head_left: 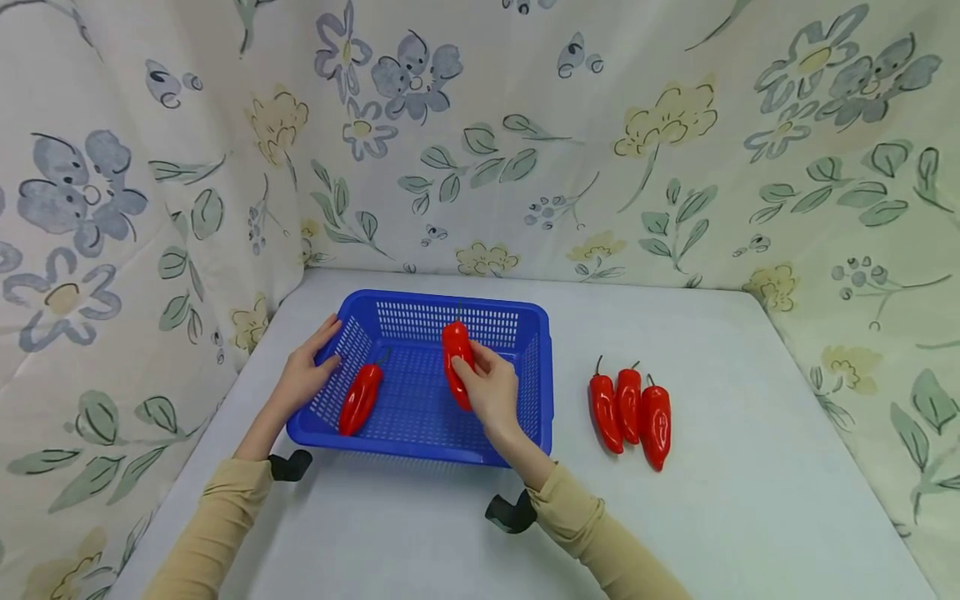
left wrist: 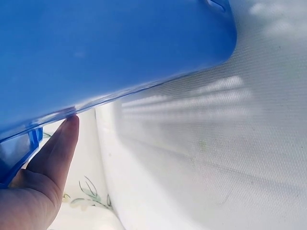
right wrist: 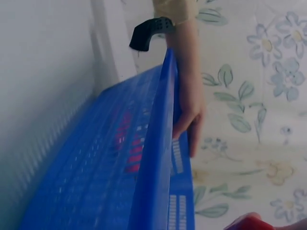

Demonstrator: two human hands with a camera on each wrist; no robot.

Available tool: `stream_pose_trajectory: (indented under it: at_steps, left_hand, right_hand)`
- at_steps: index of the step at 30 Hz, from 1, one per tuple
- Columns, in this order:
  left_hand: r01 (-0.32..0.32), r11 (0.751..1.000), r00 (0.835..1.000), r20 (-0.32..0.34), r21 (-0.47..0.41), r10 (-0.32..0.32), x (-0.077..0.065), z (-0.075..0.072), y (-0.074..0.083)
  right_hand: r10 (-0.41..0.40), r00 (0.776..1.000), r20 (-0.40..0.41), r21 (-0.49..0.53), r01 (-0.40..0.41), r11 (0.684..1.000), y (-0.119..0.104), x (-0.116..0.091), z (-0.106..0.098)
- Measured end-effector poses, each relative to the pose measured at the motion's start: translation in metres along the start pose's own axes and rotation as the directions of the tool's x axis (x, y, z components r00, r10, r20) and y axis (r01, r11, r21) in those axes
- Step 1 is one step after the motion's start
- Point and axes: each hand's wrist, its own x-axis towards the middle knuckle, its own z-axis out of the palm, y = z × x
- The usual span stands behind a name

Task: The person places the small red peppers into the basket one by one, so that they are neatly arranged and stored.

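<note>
A blue plastic basket [head_left: 420,454] with slotted walls stands on the table. My left hand [head_left: 306,375] holds its left rim, the thumb over the edge; in the left wrist view a finger of the left hand [left wrist: 48,177] reaches up to the basket rim [left wrist: 120,93]. Over the basket's right half, my right hand [head_left: 491,387] pinches a red chili pepper [head_left: 454,346] between thumb and fingers, stem upward. Another red pepper [head_left: 362,398] lies inside along the left wall. The right wrist view catches only a bit of the held pepper [right wrist: 252,223] at its bottom edge.
Three more red peppers [head_left: 628,408] lie side by side on the white table [head_left: 750,500], right of the basket. A flowered curtain [head_left: 480,192] hangs behind the table and along its sides. Dark straps [head_left: 513,512] sit at both wrists.
</note>
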Motion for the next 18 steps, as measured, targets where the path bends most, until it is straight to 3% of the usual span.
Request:
stream_pose_trajectory:
  at_steps: [7, 18]
  left_hand:
    - [-0.005, 1.0, 1.0, -0.001, -0.006, 0.005, 0.0, -0.001, 0.001]
    - [-0.007, 1.0, 1.0, -0.031, -0.01, 0.007, -0.002, 0.001, 0.0]
  right_hand:
    - [0.089, 0.996, 0.0, 0.038, -0.088, 0.995, 0.001, -0.001, 0.033]
    - [0.189, 0.982, -0.015, -0.075, -0.19, 0.979, 0.017, -0.001, 0.07]
